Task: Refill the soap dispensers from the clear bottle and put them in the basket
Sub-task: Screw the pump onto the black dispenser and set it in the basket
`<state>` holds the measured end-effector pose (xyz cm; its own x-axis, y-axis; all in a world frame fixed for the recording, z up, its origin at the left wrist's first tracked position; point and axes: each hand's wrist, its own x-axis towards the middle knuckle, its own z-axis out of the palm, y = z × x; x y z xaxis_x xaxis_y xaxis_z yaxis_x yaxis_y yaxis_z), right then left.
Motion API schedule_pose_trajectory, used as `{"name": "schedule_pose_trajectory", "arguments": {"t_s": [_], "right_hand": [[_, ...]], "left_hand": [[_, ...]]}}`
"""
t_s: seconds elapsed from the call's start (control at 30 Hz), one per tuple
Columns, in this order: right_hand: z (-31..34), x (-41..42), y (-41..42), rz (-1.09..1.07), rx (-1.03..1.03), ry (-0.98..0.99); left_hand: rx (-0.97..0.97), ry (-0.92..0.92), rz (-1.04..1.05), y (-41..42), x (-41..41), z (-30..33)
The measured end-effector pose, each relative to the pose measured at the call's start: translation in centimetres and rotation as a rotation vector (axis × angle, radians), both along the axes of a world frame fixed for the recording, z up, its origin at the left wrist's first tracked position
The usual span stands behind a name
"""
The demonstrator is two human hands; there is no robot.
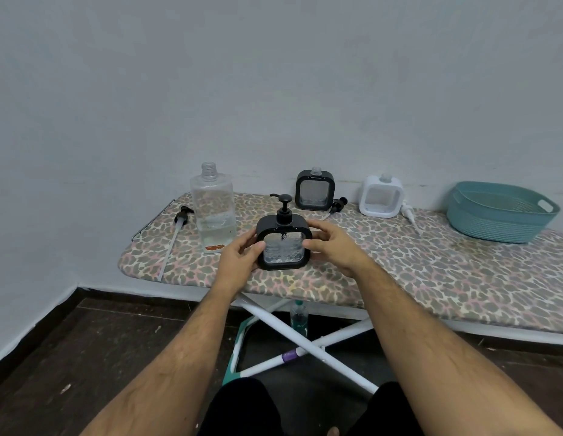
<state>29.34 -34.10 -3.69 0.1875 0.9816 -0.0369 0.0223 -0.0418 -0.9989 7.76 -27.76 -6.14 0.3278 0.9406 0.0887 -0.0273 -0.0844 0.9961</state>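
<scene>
A black square soap dispenser (284,247) with its pump on stands on the ironing board. My left hand (239,256) grips its left side and my right hand (333,247) grips its right side. To the left stands the clear bottle (213,212), uncapped and about a third full. At the back stand a second black dispenser (315,191) and a white dispenser (381,196), both without pumps. The teal basket (500,215) sits at the far right.
Loose pumps lie on the leopard-print board (431,262): a black pump (181,218) left of the clear bottle, a black pump (338,205) by the rear black dispenser, a white pump (409,215) by the white dispenser. A wall runs close behind. A small bottle (298,316) stands on the floor.
</scene>
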Motion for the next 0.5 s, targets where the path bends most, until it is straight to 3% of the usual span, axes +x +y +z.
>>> {"name": "schedule_pose_trajectory", "arguments": {"t_s": [0.3, 0.5], "right_hand": [[0.6, 3.9, -1.5, -0.076, 0.065, 0.006], [2.7, 8.8, -4.2, -0.183, 0.131, -0.018]], "left_hand": [[0.09, 0.043, -0.05, -0.2, 4.1, 2.0], [0.093, -0.026, -0.108, -0.4, 10.7, 3.7]]}}
